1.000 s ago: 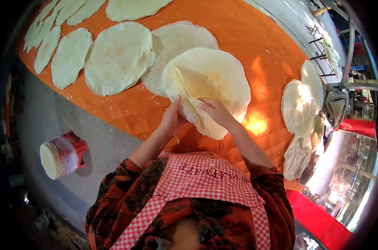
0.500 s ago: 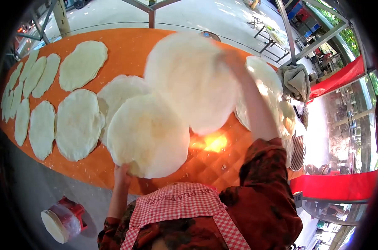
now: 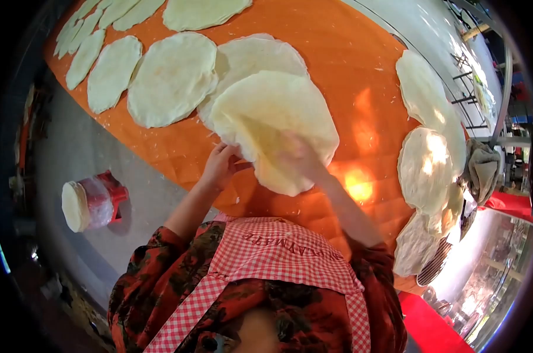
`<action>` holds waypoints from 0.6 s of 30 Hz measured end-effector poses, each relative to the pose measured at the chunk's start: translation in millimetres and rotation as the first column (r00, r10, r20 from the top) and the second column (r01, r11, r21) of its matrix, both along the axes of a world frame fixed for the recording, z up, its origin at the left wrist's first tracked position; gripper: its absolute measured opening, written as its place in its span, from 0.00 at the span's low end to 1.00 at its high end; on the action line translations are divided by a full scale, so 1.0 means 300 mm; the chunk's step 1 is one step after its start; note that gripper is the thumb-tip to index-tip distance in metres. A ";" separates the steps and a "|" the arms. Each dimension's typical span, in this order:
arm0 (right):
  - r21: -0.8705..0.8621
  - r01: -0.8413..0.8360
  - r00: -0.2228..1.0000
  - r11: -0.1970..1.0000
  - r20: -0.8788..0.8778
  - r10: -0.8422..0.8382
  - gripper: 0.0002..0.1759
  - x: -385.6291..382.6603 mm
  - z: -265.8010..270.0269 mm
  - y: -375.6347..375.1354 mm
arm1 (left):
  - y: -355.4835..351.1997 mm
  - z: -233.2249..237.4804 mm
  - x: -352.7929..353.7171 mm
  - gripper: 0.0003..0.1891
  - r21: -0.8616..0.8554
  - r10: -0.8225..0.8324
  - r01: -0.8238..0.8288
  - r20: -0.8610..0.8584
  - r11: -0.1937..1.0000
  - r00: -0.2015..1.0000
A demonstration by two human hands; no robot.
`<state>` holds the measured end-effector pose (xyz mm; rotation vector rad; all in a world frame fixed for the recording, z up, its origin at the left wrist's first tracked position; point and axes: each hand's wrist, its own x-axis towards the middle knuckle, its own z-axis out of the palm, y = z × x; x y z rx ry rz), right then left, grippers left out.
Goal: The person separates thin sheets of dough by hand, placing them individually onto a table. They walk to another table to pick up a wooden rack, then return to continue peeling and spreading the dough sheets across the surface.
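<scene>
A large, thin round flatbread point(image 3: 284, 106) lies near the front of the orange table, its near-left part creased and partly raised. My left hand point(image 3: 222, 163) is at its left edge, fingers bent and apparently pinching the rim. Smeared by motion, my right hand point(image 3: 300, 156) is over the near part of the same flatbread; its fingers cannot be made out. Another flatbread point(image 3: 257, 50) shows partly from underneath, behind it. To the left lies a separate flatbread point(image 3: 172, 79) with rough edges.
Several more flatbreads point(image 3: 114, 73) line the left of the orange tabletop point(image 3: 360, 53). Others overlap at the right edge point(image 3: 425, 170), near a grey cloth point(image 3: 483, 170). On the floor at left is a red stool point(image 3: 116, 197) beside a wrapped stack of pale rounds point(image 3: 75, 206).
My right hand has come down from holding a flatbread raised at the far side to the near flatbread. That raised sheet is no longer aloft. The camera view has turned and shifted.
</scene>
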<state>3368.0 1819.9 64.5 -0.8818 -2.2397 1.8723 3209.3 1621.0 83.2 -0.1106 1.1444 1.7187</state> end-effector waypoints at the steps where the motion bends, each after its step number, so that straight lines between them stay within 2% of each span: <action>1: 0.103 -0.082 0.978 0.991 -0.182 0.100 0.31 -0.083 -0.004 -0.138 | 0.006 0.003 -0.005 0.13 -0.019 -0.012 0.012 -0.019 1.000 1.000; 3: 0.213 -0.066 0.979 0.975 -0.173 0.104 0.28 -0.154 0.087 -0.223 | 0.015 0.027 -0.016 0.10 -0.042 -0.027 0.025 -0.049 0.999 0.998; 5: -0.011 0.034 0.988 0.999 -0.148 -0.036 0.23 -0.193 0.097 -0.263 | -0.002 -0.007 -0.034 0.10 -0.038 -0.083 0.080 -0.082 0.996 0.993; 8: 0.076 0.050 0.998 0.996 -0.032 -0.047 0.15 -0.201 0.080 -0.258 | -0.043 -0.048 -0.057 0.11 -0.029 -0.102 0.100 -0.098 0.995 0.990; 11: 0.371 -0.217 0.976 0.903 0.070 0.205 0.16 -0.216 0.129 -0.317 | -0.089 -0.109 -0.074 0.16 -0.012 -0.016 0.016 -0.030 1.000 0.999; 12: 0.295 -0.159 0.987 0.942 0.062 0.148 0.16 -0.245 0.073 -0.342 | -0.075 -0.152 -0.070 0.18 0.011 -0.019 0.019 0.019 1.000 1.000; 13: 0.355 -0.121 0.980 0.927 0.191 0.055 0.17 -0.263 0.097 -0.361 | -0.078 -0.206 -0.075 0.20 0.062 -0.070 0.073 -0.054 0.995 0.996; 14: 0.398 -0.093 0.949 0.913 0.313 -0.040 0.19 -0.284 0.112 -0.363 | -0.075 -0.166 -0.069 0.19 0.033 -0.098 0.104 -0.140 0.994 0.985; 15: 0.396 0.260 0.943 0.881 0.091 -0.320 0.19 -0.308 0.061 -0.342 | -0.090 -0.331 -0.146 0.19 0.009 -0.155 0.161 -0.206 0.987 0.966; 16: 0.445 0.406 0.893 0.798 -0.007 -0.450 0.18 -0.269 -0.032 -0.266 | -0.100 -0.349 -0.169 0.21 0.116 -0.032 0.056 -0.197 0.992 0.980; 17: 0.478 0.540 0.820 0.693 -0.114 -0.561 0.17 -0.230 -0.123 -0.194 | -0.111 -0.325 -0.206 0.22 0.089 -0.063 0.071 -0.097 0.993 0.993; 18: 0.349 0.593 0.794 0.725 -0.103 -0.599 0.15 -0.111 0.008 -0.131 | -0.135 -0.299 -0.245 0.23 0.053 -0.073 0.073 0.003 0.996 0.997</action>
